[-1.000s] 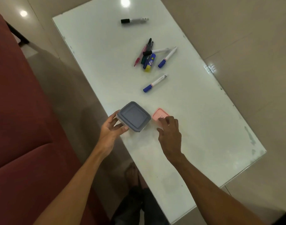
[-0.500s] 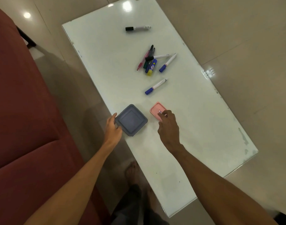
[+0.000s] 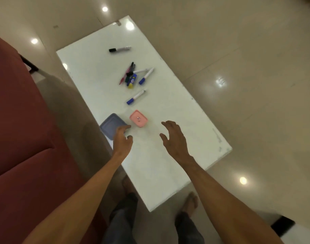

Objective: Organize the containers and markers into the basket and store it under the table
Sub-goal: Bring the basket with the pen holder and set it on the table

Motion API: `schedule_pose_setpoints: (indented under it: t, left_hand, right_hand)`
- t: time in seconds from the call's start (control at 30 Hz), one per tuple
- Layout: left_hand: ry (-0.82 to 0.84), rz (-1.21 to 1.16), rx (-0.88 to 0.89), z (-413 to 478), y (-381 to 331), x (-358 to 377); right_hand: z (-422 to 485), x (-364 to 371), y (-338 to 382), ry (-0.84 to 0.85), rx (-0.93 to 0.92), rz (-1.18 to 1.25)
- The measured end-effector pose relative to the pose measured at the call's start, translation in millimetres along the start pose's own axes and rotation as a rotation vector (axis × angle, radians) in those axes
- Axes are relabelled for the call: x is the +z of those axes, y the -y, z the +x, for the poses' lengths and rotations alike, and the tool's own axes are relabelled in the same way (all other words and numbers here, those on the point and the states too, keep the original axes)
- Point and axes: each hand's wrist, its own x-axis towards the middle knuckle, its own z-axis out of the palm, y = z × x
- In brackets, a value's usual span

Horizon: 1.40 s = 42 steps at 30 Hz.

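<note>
A grey-blue square container (image 3: 110, 125) sits at the near left edge of the white table (image 3: 168, 106). A small pink container (image 3: 138, 118) stands just right of it. My left hand (image 3: 122, 138) hovers over the grey container's near right corner, fingers relaxed and holding nothing. My right hand (image 3: 173, 136) floats above the table right of the pink container, fingers spread, apart from it. A blue-capped marker (image 3: 135, 97) lies beyond the containers. Further back is a pile of markers (image 3: 133, 75), and a black-capped marker (image 3: 119, 49) lies alone at the far end. No basket shows.
A red sofa (image 3: 19, 138) runs along the left side, close to the table's left edge. Glossy beige floor tiles (image 3: 247, 85) surround the table. My legs and bare feet (image 3: 191, 201) stand at the table's near corner.
Both hands have let go of the containers: the left slid off the grey one, the right pulled back to the right from the pink one. The camera view rose and drew back.
</note>
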Motion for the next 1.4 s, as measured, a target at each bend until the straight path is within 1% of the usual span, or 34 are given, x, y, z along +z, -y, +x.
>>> schedule_pose_setpoints:
  t: [0.07,0.23,0.43,0.6,0.77,0.93,1.1,1.27,1.4]
  left_hand:
    - [0.008,-0.006,0.036,-32.6,-33.1,25.0]
    - [0.042,-0.07,0.062,-100.7,-113.8,90.0]
    - [0.036,-0.132,0.107,-131.2,-208.3,156.0]
    - [0.024,-0.149,0.084,-125.1,-238.9,195.8]
    - [-0.054,-0.171,0.028,-100.2,-252.1,234.6]
    - [-0.192,-0.206,-0.088,-60.6,-267.0,267.7]
    - [-0.372,-0.295,-0.204,-59.8,-299.8,285.2]
    - [-0.609,-0.398,-0.369,-98.4,-315.4,304.6]
    - [-0.871,-0.481,-0.528,-155.9,-329.9,343.3]
  right_hand:
    - [-18.8,-41.6,-23.6,0.016,-0.028,0.003]
    - [-53.9,-142.4,-81.4,0.071,-0.093,-0.052]
    - [-55.1,-248.9,-123.0,0.055,-0.084,-0.11]
    - [-25.2,-300.9,-139.6,0.094,-0.115,-0.147]
    - [40.1,-329.9,-152.9,0.186,-0.246,-0.228]
    - [116.9,-345.7,-168.3,0.307,-0.369,-0.261]
    - [167.5,-367.5,-167.0,0.464,-0.526,-0.302]
    - [186.9,-371.3,-152.1,0.641,-0.758,-0.323]
    - [177.5,-370.2,-145.2,0.824,-1.001,-0.316]
